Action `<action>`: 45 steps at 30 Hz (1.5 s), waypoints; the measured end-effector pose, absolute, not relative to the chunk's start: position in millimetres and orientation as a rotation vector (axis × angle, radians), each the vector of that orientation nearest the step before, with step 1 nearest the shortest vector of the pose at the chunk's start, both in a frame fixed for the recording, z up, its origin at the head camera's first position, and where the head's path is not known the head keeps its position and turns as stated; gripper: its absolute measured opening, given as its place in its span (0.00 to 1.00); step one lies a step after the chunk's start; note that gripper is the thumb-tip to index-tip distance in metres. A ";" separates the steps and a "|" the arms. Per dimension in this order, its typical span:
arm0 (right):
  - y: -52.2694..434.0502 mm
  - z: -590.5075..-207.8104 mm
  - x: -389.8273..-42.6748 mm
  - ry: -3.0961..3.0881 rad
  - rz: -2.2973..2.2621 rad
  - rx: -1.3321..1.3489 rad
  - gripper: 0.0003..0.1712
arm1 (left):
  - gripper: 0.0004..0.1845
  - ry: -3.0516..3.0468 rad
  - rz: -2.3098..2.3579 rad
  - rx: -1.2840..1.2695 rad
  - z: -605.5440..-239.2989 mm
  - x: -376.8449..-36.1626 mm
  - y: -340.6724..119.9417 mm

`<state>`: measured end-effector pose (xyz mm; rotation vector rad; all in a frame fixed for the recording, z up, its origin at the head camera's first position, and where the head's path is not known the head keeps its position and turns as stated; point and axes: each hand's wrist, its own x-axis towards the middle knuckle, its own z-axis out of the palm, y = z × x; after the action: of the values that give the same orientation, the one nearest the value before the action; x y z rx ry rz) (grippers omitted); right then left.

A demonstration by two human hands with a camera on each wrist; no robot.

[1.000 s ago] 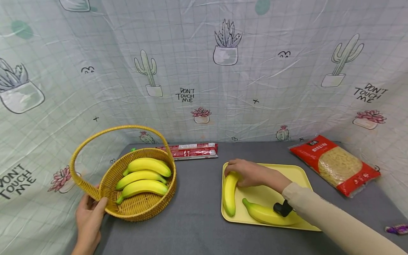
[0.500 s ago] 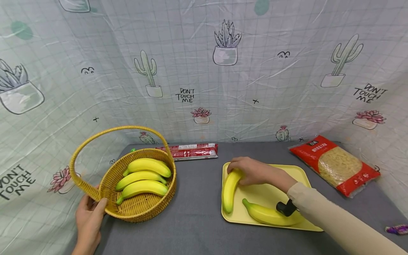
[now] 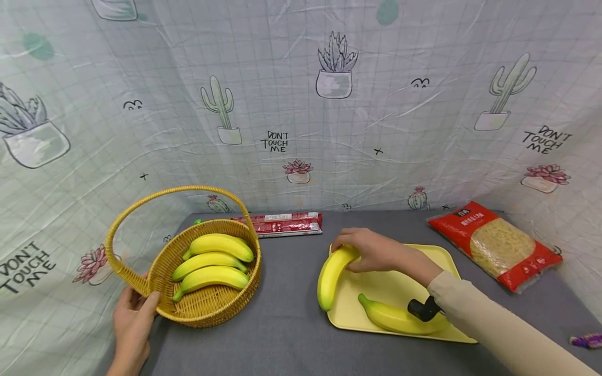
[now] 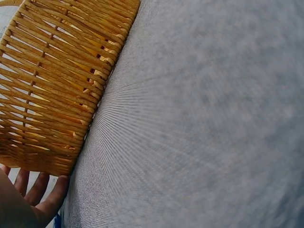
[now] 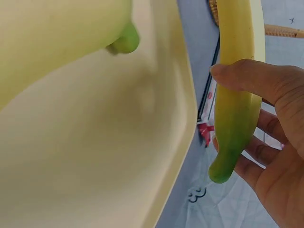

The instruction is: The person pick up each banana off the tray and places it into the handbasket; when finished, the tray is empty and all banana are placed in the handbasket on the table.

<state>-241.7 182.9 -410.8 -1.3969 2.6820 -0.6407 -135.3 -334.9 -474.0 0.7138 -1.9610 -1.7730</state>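
Note:
My right hand (image 3: 371,251) grips a yellow banana (image 3: 331,282) near one end. This banana hangs tilted over the left edge of the pale yellow tray (image 3: 383,282). In the right wrist view, the thumb and fingers pinch the banana (image 5: 232,114) close to its green tip. Another banana (image 3: 395,317) lies in the tray, partly behind the right forearm. At the left, my left hand (image 3: 134,324) holds the rim of a wicker basket (image 3: 235,308), thumb on top. Fingers touch the basket's woven side (image 4: 52,85) in the left wrist view. Several bananas (image 3: 213,279) lie inside.
Behind the basket lie long red packets (image 3: 291,224). A red bag of pasta (image 3: 498,243) rests at the back right of the grey table (image 3: 282,324). The basket's tall handle (image 3: 188,190) arches upward. A purple item (image 3: 585,340) sits at the right edge.
My right hand has lifted the banana and shifted it left, from inside the tray to over its left edge. The left hand and basket stay in place.

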 end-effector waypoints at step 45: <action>69.1 -335.7 -226.6 2.670 -0.741 -1.637 0.23 | 0.30 -1.980 -1.767 0.683 -475.9 -134.6 -335.2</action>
<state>-226.6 69.1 -335.7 -1.6370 2.6705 -0.7412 -134.6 -335.2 -475.9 0.6830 -1.9796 -1.7668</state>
